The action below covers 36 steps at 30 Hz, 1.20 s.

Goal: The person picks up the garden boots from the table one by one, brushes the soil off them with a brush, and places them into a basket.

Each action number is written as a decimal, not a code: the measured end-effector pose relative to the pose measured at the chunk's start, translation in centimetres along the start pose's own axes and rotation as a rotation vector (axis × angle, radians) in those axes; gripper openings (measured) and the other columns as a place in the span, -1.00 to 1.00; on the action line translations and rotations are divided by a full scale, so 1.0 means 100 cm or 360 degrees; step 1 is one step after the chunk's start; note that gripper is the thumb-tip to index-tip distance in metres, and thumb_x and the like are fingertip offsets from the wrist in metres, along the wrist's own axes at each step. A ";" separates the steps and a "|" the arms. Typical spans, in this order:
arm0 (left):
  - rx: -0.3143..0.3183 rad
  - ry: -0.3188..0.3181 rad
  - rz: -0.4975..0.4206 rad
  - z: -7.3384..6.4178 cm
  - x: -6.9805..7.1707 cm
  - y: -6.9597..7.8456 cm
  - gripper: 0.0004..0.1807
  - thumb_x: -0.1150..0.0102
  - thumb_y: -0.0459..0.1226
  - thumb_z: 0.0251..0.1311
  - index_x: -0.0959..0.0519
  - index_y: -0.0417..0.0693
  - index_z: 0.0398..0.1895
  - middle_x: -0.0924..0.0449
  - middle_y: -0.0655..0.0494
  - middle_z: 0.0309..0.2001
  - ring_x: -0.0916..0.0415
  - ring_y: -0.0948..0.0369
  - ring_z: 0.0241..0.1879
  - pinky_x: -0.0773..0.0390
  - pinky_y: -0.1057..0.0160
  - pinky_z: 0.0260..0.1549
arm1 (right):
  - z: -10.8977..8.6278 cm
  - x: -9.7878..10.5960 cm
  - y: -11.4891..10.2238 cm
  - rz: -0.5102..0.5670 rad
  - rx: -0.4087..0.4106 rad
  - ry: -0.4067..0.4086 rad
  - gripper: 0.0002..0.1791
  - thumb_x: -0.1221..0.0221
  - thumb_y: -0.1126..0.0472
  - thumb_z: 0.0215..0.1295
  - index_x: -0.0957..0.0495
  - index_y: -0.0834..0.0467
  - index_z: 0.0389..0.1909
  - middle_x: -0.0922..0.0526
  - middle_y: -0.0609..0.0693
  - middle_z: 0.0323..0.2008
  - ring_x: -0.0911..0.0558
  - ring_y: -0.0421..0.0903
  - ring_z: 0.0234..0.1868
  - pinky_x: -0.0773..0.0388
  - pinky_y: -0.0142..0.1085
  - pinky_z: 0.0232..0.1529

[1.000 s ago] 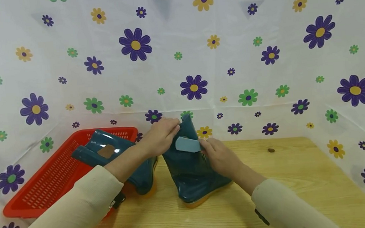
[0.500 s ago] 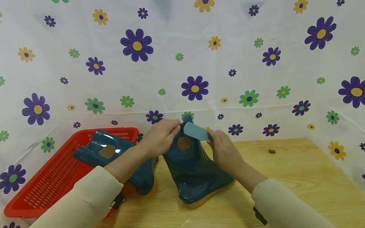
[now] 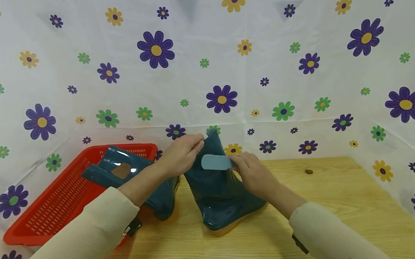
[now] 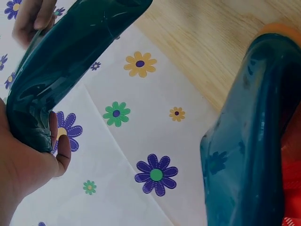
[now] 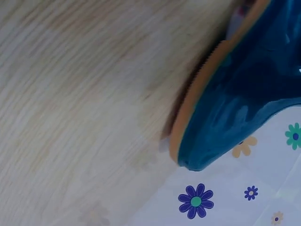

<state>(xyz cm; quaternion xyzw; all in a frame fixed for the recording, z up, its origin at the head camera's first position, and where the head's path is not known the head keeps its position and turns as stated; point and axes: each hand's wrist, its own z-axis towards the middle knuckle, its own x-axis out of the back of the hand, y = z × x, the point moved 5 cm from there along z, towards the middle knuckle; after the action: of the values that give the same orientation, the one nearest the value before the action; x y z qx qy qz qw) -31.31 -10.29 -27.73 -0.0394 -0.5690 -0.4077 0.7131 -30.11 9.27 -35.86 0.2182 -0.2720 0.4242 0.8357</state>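
A dark teal rubber boot point(image 3: 214, 210) with an orange sole stands on the wooden table. My left hand point(image 3: 182, 155) grips the top of its shaft; the left wrist view shows the fingers of that hand point(image 4: 28, 165) wrapped round the folded rim. A flat light blue brush point(image 3: 215, 162) lies across the upper shaft, its underside hidden, and my right hand point(image 3: 256, 174) holds it by the handle end. In the right wrist view only the boot's lower part point(image 5: 225, 113) shows, without the hand.
To the left a matching boot point(image 3: 163, 194) with a brown patch point(image 3: 121, 171) leans over a red plastic basket point(image 3: 15, 238). A small brown object point(image 3: 308, 171) lies on the table point(image 3: 327, 213) at the right. Flower-printed sheeting point(image 3: 196, 77) encloses the back and sides.
The brush rose toward the boot's rim half a second ago, uncovering a brown patch on the shaft, and is now back down over that spot. My left hand has stayed in place.
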 end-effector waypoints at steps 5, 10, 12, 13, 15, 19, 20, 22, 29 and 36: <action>-0.0009 -0.0018 -0.0064 0.003 -0.001 0.008 -0.78 0.15 -0.29 0.54 -0.44 -0.08 -0.32 -0.29 0.07 -0.46 -0.34 0.14 -0.35 -0.38 0.22 -0.31 | 0.007 0.006 0.006 0.0032 -0.0146 0.0148 -0.56 0.26 0.13 0.61 -0.35 0.39 0.18 -0.54 0.20 -0.19 -0.54 0.07 -0.21 -0.61 -0.11 -0.10; 0.0043 -0.0020 -0.0087 0.005 0.000 0.006 -0.80 0.14 -0.28 0.54 -0.48 -0.10 -0.26 -0.33 0.06 -0.44 -0.36 0.14 -0.33 -0.41 0.23 -0.29 | 0.003 0.000 -0.001 0.0030 -0.0051 -0.0162 -0.63 0.11 0.17 0.57 -0.42 0.30 0.20 -0.59 0.11 -0.15 -0.55 -0.01 -0.17 -0.61 -0.20 -0.02; 0.0047 -0.0026 -0.0080 0.005 0.000 0.005 -0.79 0.14 -0.29 0.54 -0.48 -0.12 -0.26 -0.32 0.04 -0.44 -0.35 0.14 -0.35 -0.40 0.23 -0.31 | -0.001 -0.003 -0.004 0.0029 0.0015 -0.0240 -0.65 0.07 0.19 0.56 -0.42 0.30 0.20 -0.59 0.09 -0.13 -0.54 -0.04 -0.16 -0.60 -0.23 -0.01; 0.0048 -0.0024 -0.0074 0.005 0.001 0.005 -0.79 0.14 -0.28 0.54 -0.48 -0.12 -0.26 -0.32 0.04 -0.45 -0.35 0.14 -0.36 -0.39 0.24 -0.32 | -0.002 -0.003 -0.004 0.0024 0.0039 -0.0250 -0.66 0.08 0.19 0.57 -0.41 0.30 0.19 -0.58 0.08 -0.13 -0.53 -0.04 -0.16 -0.59 -0.24 -0.02; 0.0052 -0.0022 -0.0059 0.004 0.002 0.005 -0.78 0.14 -0.27 0.54 -0.47 -0.12 -0.28 -0.32 0.04 -0.45 -0.34 0.15 -0.38 -0.38 0.25 -0.33 | -0.003 -0.002 -0.004 0.0036 0.0055 -0.0204 -0.65 0.11 0.17 0.58 -0.36 0.30 0.19 -0.55 0.08 -0.14 -0.50 -0.05 -0.16 -0.58 -0.24 -0.03; 0.0055 -0.0010 -0.0031 0.003 0.003 0.006 -0.77 0.14 -0.26 0.54 -0.46 -0.09 -0.31 -0.32 0.05 -0.46 -0.35 0.14 -0.37 -0.37 0.24 -0.34 | 0.001 0.006 0.000 0.0086 0.0008 0.0028 -0.62 0.19 0.14 0.59 -0.31 0.34 0.17 -0.49 0.13 -0.19 -0.48 -0.02 -0.20 -0.58 -0.20 -0.10; 0.0056 -0.0010 -0.0028 0.003 0.003 0.006 -0.77 0.14 -0.26 0.54 -0.46 -0.09 -0.31 -0.32 0.05 -0.46 -0.35 0.14 -0.36 -0.37 0.24 -0.34 | 0.003 0.008 0.000 0.0095 -0.0012 0.0071 -0.62 0.18 0.14 0.58 -0.32 0.35 0.16 -0.49 0.14 -0.19 -0.48 -0.01 -0.20 -0.58 -0.19 -0.11; 0.0061 -0.0008 -0.0031 0.004 0.003 0.007 -0.77 0.15 -0.27 0.55 -0.46 -0.08 -0.31 -0.32 0.05 -0.45 -0.36 0.13 -0.35 -0.37 0.23 -0.33 | 0.006 0.009 0.002 0.0077 -0.0051 0.0101 -0.62 0.17 0.15 0.58 -0.33 0.36 0.16 -0.49 0.15 -0.20 -0.48 0.01 -0.21 -0.57 -0.19 -0.12; 0.0120 -0.0023 -0.0069 0.003 0.001 0.002 -0.78 0.14 -0.25 0.55 -0.46 -0.10 -0.29 -0.32 0.04 -0.45 -0.37 0.14 -0.37 -0.39 0.25 -0.33 | 0.002 0.002 -0.004 -0.0020 0.0018 -0.0104 -0.63 -0.10 0.27 0.45 -0.48 0.34 0.19 -0.63 0.10 -0.19 -0.60 -0.02 -0.20 -0.64 -0.24 -0.07; 0.0139 -0.0018 -0.0072 0.000 0.000 -0.006 -0.77 0.15 -0.27 0.55 -0.44 -0.12 -0.32 -0.30 0.04 -0.48 -0.33 0.16 -0.42 -0.36 0.25 -0.36 | -0.009 -0.001 -0.006 -0.0062 0.0124 -0.0222 -0.57 0.18 0.12 0.61 -0.51 0.29 0.18 -0.62 0.05 -0.23 -0.55 -0.08 -0.25 -0.60 -0.31 -0.16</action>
<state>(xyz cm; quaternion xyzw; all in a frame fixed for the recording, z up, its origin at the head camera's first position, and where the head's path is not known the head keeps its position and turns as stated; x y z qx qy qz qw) -31.66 -10.64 -27.98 0.0025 -0.5909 -0.3983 0.7016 -29.42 9.45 -36.69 0.2849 -0.3086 0.4020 0.8136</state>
